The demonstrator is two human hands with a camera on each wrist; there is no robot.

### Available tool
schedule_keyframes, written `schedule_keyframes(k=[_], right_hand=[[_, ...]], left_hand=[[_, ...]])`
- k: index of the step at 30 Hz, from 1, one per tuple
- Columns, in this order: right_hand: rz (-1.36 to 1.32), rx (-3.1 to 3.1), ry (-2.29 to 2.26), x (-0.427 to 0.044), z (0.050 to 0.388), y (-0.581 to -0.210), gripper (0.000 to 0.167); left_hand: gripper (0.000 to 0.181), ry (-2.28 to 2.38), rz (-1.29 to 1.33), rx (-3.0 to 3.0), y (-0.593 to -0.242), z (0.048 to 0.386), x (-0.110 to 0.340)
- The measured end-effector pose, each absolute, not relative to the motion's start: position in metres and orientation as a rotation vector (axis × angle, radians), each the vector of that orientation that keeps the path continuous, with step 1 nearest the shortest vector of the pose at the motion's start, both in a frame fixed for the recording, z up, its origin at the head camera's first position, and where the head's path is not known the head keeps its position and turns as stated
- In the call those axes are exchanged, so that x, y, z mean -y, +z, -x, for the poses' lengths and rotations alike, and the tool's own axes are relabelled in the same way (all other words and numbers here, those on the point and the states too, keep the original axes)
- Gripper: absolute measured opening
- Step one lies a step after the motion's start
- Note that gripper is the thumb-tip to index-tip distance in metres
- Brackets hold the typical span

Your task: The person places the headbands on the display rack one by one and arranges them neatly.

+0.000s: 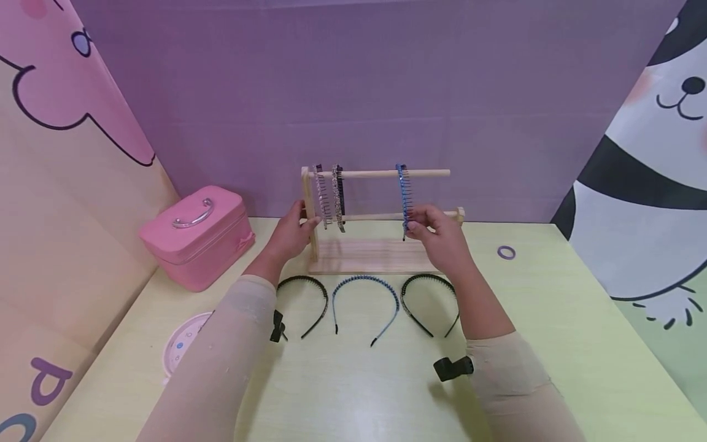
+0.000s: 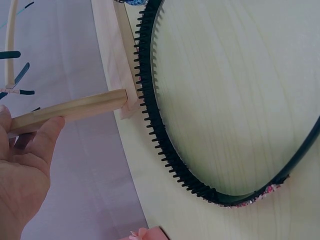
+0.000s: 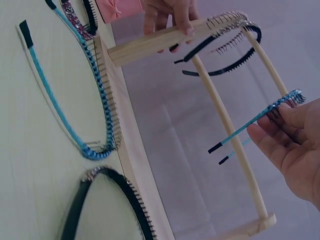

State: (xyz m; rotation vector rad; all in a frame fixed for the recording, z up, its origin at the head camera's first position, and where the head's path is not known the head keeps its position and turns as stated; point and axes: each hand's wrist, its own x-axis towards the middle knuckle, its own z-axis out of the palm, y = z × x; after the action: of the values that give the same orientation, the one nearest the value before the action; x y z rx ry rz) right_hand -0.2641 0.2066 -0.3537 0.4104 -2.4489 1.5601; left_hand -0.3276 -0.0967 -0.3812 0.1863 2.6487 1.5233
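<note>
A wooden rack (image 1: 353,265) with two horizontal rods stands at the back of the table. My left hand (image 1: 294,231) grips its left upright post (image 2: 95,106). With thumb and fingers, my right hand (image 1: 440,240) pinches a blue headband (image 1: 405,199) that hangs over the upper rod (image 1: 370,174), towards its right part. Near the left post hang a pale pink headband (image 1: 322,196) and a silvery, dark-toothed headband (image 1: 338,199). On the table before the rack lie a black headband (image 1: 324,301) at left, a blue one (image 1: 361,278) in the middle and another black one (image 1: 428,276) at right.
A pink case (image 1: 193,236) with a silver handle sits left of the rack. A round pale pink thing (image 1: 179,341) is partly behind the left sleeve. To the right lies a small purple ring (image 1: 506,252). Behind the rack rises a purple backdrop (image 1: 353,92).
</note>
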Motion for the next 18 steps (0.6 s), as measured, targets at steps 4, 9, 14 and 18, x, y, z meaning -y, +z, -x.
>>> schedule_keyframes(k=[4, 9, 14, 18], right_hand=[[-0.439, 2.436, 1.572, -0.200, 0.265, -0.355, 0.025], [-0.465, 2.437, 1.579, -0.192, 0.266, -0.356, 0.025], [-0.488, 2.446, 1.580, -0.185, 0.266, -0.354, 0.025], [-0.488, 2.462, 1.572, -0.179, 0.267, -0.353, 0.025]], left_hand=[[0.058, 1.527, -0.192, -2.647, -0.381, 0.327, 0.096], [0.057, 1.545, -0.192, -2.632, -0.382, 0.328, 0.096], [0.059, 1.532, -0.175, -2.637, -0.382, 0.328, 0.096], [0.059, 1.531, -0.173, -2.642, -0.382, 0.327, 0.096]])
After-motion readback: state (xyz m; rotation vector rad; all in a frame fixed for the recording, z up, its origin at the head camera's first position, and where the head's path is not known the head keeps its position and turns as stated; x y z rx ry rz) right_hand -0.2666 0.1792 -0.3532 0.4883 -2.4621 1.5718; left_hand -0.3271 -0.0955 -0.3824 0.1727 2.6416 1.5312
